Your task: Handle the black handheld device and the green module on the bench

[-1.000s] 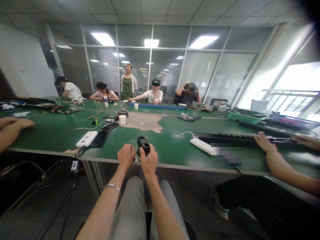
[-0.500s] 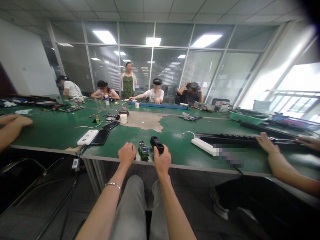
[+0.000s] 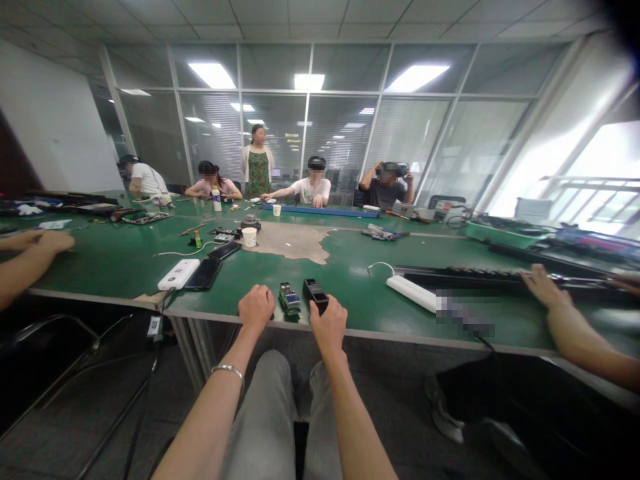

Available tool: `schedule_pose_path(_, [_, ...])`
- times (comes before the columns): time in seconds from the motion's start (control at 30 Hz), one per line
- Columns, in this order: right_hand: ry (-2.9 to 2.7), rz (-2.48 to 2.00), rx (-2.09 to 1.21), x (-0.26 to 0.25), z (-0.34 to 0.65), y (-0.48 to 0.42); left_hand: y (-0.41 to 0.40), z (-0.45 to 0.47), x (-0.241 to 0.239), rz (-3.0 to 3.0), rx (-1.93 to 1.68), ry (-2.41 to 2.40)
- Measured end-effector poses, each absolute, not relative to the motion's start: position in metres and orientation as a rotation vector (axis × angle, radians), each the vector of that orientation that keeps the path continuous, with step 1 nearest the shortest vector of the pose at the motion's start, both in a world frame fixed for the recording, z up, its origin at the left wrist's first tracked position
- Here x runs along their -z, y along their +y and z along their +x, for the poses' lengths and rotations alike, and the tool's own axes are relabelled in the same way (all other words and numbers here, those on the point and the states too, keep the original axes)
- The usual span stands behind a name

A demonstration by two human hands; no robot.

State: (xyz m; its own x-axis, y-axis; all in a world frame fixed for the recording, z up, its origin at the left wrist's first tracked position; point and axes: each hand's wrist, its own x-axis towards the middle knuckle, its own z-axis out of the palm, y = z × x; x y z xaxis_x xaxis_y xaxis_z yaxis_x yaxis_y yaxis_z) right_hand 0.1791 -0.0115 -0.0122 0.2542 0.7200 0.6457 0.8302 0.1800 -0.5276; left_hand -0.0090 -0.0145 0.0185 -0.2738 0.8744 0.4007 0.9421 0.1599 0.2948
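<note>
While right hand [image 3: 327,325] grips black housing [image 3: 315,292] at table edge [image 3: 380,332], left hand [image 3: 256,308] clenched, circuit board [image 3: 289,298] between

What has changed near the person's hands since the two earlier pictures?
The right hand carried the black casing to the right, away from the left hand, uncovering a small green circuit board that lies on the table between them. The right hand still grips the casing; the left hand stays closed at the table edge. The black phone and white cup have not moved.
</note>
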Motion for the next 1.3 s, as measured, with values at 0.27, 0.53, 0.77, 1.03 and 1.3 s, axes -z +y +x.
schedule_pose_path(0.27, [-1.536,-1.514,0.108,0.012,0.189,-0.011,-0.015,-0.007,-0.021,-1.795,0.735,-2.324])
schedule_pose_path(0.53, [-1.531,-1.507,0.099,0.011,0.190,-0.015,-0.014,-0.007,-0.018,-1.804,0.747,-2.305])
schedule_pose_path(0.77, [-1.354,-1.536,-0.048,-0.003,0.189,-0.014,-0.012,-0.007,-0.017,-1.809,0.754,-2.309])
schedule_pose_path(1.03, [-1.295,-1.423,-0.179,-0.031,0.165,-0.024,-0.013,-0.009,-0.016,-1.796,0.753,-2.296])
schedule_pose_path(1.3, [-1.424,-1.389,-0.119,-0.038,0.135,-0.027,-0.013,-0.011,-0.016,-1.794,0.755,-2.287])
